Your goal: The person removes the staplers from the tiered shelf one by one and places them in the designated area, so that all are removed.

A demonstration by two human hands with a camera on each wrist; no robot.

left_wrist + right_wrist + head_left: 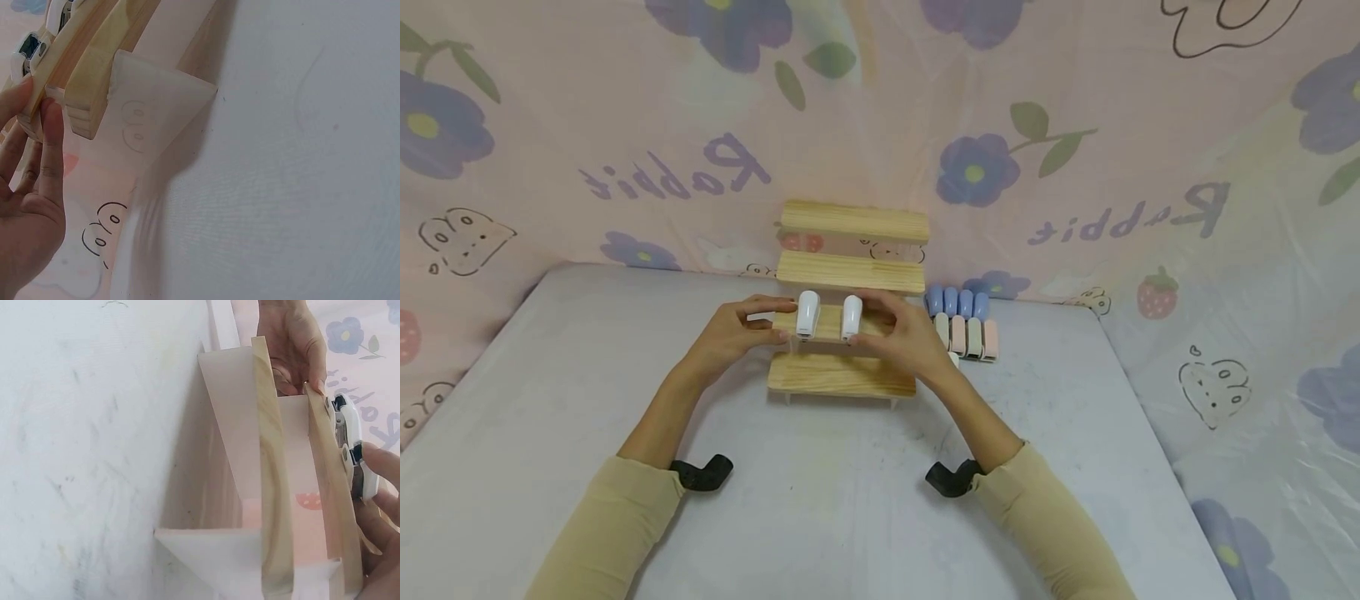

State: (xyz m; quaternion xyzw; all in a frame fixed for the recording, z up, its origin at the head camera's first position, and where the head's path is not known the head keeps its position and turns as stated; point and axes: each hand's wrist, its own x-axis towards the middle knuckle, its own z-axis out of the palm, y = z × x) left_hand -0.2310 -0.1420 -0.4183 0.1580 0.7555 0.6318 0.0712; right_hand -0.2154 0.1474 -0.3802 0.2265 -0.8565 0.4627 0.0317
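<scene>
A stepped wooden display shelf (842, 377) stands at the middle of the table, with pale supports under its boards. Two white nail clippers are upright on its second board from the front: a left clipper (807, 313) and a right clipper (852, 317). My left hand (724, 340) pinches the left end of that board, thumb on top and fingers beneath, as the left wrist view shows. Around the right clipper (370, 478), my right hand (904, 333) holds it between thumb and fingers. Part of the right hand's palm is out of frame in the right wrist view.
Right of the shelf lie a row of blue clippers (966, 302) and a row of pink and green clippers (973, 337). Something white (953, 359) shows partly behind my right wrist. A patterned curtain (865, 150) hangs behind the white table (820, 517).
</scene>
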